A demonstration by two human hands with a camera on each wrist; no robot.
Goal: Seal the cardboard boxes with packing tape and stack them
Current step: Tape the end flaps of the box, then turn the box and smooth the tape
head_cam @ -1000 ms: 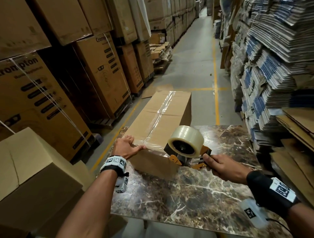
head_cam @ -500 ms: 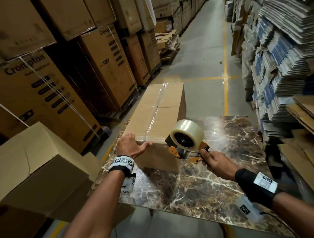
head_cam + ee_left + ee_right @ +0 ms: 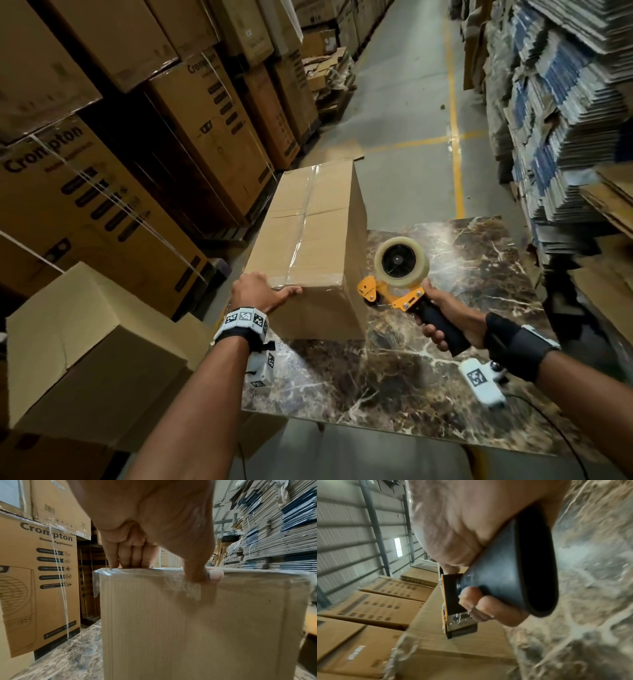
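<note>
A long brown cardboard box lies on the marble-patterned table, its far end past the table's far edge. Clear tape runs along its top seam and over the near edge. My left hand rests on the near top corner, fingers flat on top, and its thumb presses the tape end on the front face. My right hand grips the black handle of an orange tape dispenser with a clear tape roll. The dispenser is held just right of the box, apart from it.
An open-topped plain carton stands low at my left. Tall printed cartons line the left side, and stacks of flattened cardboard line the right. A concrete aisle with yellow lines runs ahead.
My right hand has pulled the dispenser off the box's near front edge and swung it right, roll side now facing up. My left hand stays on the near top corner.
</note>
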